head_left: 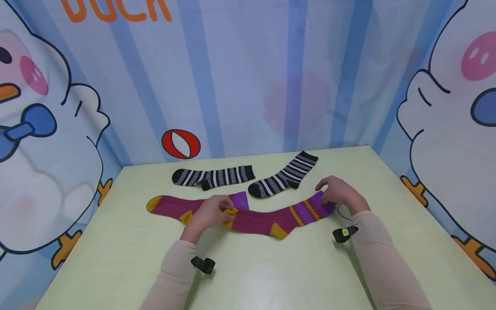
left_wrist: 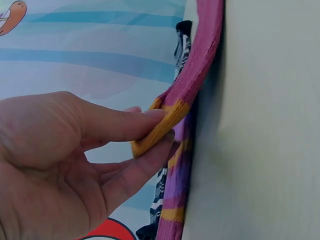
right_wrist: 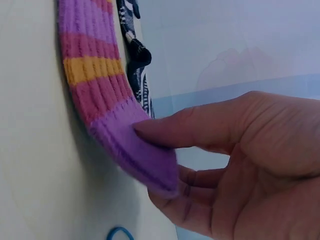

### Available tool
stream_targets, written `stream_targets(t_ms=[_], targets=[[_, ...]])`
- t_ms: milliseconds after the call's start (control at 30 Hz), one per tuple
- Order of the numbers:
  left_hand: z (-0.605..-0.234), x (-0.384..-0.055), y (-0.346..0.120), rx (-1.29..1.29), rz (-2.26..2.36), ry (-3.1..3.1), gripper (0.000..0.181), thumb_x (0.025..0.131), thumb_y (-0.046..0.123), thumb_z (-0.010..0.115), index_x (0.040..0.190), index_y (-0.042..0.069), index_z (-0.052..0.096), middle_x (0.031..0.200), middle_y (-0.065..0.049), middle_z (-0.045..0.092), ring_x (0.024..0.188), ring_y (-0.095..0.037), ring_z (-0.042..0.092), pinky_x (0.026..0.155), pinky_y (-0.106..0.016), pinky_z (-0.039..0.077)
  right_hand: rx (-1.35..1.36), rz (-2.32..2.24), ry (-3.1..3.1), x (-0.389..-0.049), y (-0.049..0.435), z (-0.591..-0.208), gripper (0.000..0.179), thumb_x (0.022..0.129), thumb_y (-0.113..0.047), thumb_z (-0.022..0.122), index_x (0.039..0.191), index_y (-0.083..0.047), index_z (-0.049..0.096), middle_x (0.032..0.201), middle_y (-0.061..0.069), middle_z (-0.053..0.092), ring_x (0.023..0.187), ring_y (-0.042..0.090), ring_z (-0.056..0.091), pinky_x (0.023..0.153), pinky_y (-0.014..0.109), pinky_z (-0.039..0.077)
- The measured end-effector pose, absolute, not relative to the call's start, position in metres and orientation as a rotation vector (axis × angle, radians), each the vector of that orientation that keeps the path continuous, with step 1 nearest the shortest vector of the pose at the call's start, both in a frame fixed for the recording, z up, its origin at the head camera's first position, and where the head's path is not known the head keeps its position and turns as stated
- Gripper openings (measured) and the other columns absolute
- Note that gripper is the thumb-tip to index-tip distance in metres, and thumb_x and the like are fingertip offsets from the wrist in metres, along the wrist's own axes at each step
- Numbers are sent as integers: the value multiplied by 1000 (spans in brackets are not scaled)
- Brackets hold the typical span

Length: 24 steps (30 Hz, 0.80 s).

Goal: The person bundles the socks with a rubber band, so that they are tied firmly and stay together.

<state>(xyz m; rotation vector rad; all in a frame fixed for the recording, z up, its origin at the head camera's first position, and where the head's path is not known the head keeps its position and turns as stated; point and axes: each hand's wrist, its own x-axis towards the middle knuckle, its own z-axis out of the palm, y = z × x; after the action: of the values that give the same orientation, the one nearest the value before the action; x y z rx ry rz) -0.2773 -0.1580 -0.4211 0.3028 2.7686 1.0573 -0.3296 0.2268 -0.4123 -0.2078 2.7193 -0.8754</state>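
A magenta sock (head_left: pixel 252 221) with a mustard heel and toe and a purple striped cuff is held at both ends. My left hand (head_left: pixel 209 213) pinches its mustard toe (left_wrist: pixel 162 127) between thumb and fingers, lifted off the table in the left wrist view. The purple cuff (right_wrist: pixel 137 140) is pinched by my right hand (head_left: pixel 339 193), also raised a little. Under and behind the left hand lies a second magenta sock (head_left: pixel 170 205), toe pointing left, its middle partly hidden by that hand.
Farther back on the pale table (head_left: pixel 271 267) lie two black-and-white striped socks, one nearly level (head_left: pixel 228 175) and one slanted (head_left: pixel 286 177). A thin dark loop (head_left: pixel 342 214) shows near the right wrist. Printed curtains (head_left: pixel 248 77) stand behind and at the sides.
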Motion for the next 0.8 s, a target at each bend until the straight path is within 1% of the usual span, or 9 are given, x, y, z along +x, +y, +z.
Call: stream_targets(t_ms=[67,200,300,433,533,633,800], targets=[[-419,-277,-160,312,1105,2758,15,85,-1,77,89,9,67,94,-3,66,87,-21,58,74,-33,51,-223,-940,2694,-330,229,-412,46,77,2,69,123,5,65,114,24,62,89,26,59,71,34,52],[-416,-277,-162,273,1204,2724,13,86,-6,72,88,6,68,97,-6,68,82,-20,61,69,-31,53,-245,-1039,2662,-329,229,-409,37,80,1,70,118,3,71,115,23,64,93,26,61,74,34,53],[-414,-277,-162,227,1254,2705,13,88,-6,70,92,5,68,101,-9,68,82,-21,63,69,-32,55,-243,-1081,2630,-327,228,-406,30,85,1,70,115,4,72,117,24,64,96,28,63,77,36,55],[-412,-279,-165,213,1286,2682,15,90,-7,68,100,4,67,106,-12,66,89,-23,63,72,-32,56,-221,-1142,2555,-324,228,-402,30,89,2,68,117,10,68,115,26,65,96,31,66,75,39,58],[-409,-280,-171,219,1277,2668,16,90,-4,68,105,3,67,108,-12,65,91,-23,62,74,-31,55,-235,-1158,2525,-323,228,-398,31,88,4,68,118,11,66,114,26,65,95,31,67,73,39,58],[-406,-281,-182,245,1246,2651,17,90,-2,69,107,3,67,107,-11,65,89,-22,61,73,-31,55,-282,-1134,2521,-321,225,-394,32,86,4,69,116,11,67,112,24,66,93,30,66,72,38,58],[-399,-278,-201,247,1212,2631,17,89,-1,72,105,3,71,105,-11,64,87,-23,61,73,-32,56,-363,-1047,2520,-316,218,-387,26,82,4,72,108,7,70,104,18,67,90,27,65,72,38,58]])
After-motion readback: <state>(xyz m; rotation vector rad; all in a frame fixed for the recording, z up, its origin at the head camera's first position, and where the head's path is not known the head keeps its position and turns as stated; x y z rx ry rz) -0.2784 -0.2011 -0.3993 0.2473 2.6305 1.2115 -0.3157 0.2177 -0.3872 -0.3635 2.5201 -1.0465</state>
